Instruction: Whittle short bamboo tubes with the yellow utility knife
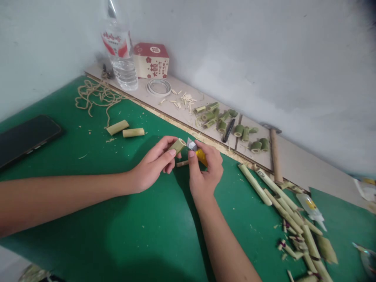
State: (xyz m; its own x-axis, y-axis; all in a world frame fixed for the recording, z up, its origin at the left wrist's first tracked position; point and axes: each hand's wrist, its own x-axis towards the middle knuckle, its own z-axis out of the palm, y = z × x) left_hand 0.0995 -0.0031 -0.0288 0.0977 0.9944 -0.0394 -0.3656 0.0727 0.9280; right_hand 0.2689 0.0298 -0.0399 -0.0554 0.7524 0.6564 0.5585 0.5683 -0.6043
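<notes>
My left hand (160, 158) is closed around a short hollow piece of bamboo (178, 146), its open end turned toward the right. In my right hand (204, 168) is a yellow utility knife (201, 156) with a grey tip. Its short blade (188, 141) points left, very close to the bamboo's rim; whether it touches I cannot tell. A thin strip of bamboo (182, 163) lies on the green tabletop (126, 243) just under my hands. Two split bamboo pieces (133, 132) rest to the left, beyond my left hand.
A phone (28, 139) and tangled twine (96, 94) lie left. Along the back ledge stand a water bottle (122, 58), a box (152, 60), a tape roll (158, 87), cut bamboo pieces (238, 130) and a hammer (275, 156). Bamboo sticks (280, 207) and a glue bottle (310, 207) lie right.
</notes>
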